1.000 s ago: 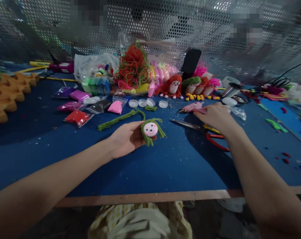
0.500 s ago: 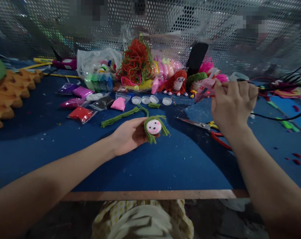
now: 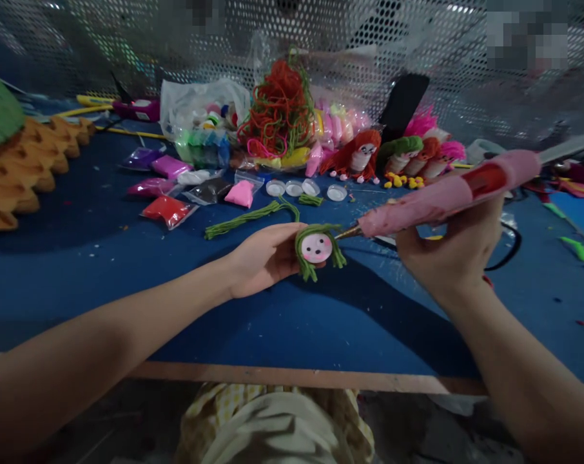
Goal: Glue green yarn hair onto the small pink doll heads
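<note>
My left hand point(image 3: 267, 258) is closed round a small doll head point(image 3: 316, 249) with a round white face, pink cheeks and green yarn hair. The face is turned up toward me. In my right hand point(image 3: 459, 251) is a pink glue gun point(image 3: 432, 200), its metal nozzle pointing left at the yarn on the head's right side. Whether the tip touches the yarn I cannot tell. Behind the left hand lies a bundle of green yarn point(image 3: 243, 220), with a short cut piece point(image 3: 310, 200) nearby. The scissors are mostly hidden under the glue gun and right hand.
Clear round lids point(image 3: 337, 192) and small bags of coloured clay point(image 3: 169, 209) lie farther back. Behind them are a red and green yarn tangle point(image 3: 282, 109) and several yarn-haired dolls point(image 3: 364, 154). An orange ridged tray point(image 3: 40, 164) stands at left. The black cord point(image 3: 514, 248) loops at right.
My right hand has brought the glue gun down and left from the back right, so its nozzle is now beside the doll head. The view has shifted; the left hand still holds the head.
</note>
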A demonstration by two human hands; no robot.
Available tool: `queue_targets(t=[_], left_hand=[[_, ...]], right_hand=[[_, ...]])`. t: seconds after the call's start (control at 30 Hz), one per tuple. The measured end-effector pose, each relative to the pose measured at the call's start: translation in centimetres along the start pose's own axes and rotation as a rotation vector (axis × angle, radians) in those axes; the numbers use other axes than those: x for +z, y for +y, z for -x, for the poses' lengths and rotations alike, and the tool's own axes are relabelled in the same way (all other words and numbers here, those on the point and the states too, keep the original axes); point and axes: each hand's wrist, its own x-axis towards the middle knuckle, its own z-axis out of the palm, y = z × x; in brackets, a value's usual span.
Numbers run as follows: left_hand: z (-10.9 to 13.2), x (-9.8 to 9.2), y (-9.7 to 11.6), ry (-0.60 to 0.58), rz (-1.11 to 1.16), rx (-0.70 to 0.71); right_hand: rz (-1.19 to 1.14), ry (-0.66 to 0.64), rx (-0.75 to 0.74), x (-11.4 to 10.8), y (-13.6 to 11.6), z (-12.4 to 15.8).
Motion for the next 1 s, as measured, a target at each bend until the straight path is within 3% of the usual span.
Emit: queue_targets(t=[0.43, 1.0], left_hand=[[0.1, 0.1, -0.1, -0.001, -0.058, -0.005], [0.1, 0.0, -0.1, 0.0, -0.065, 0.0]], right_hand=[[0.04, -0.064, 0.045, 0.0, -0.6, 0.0], [0.065, -0.037, 0.005, -0.1, -0.8, -0.4]])
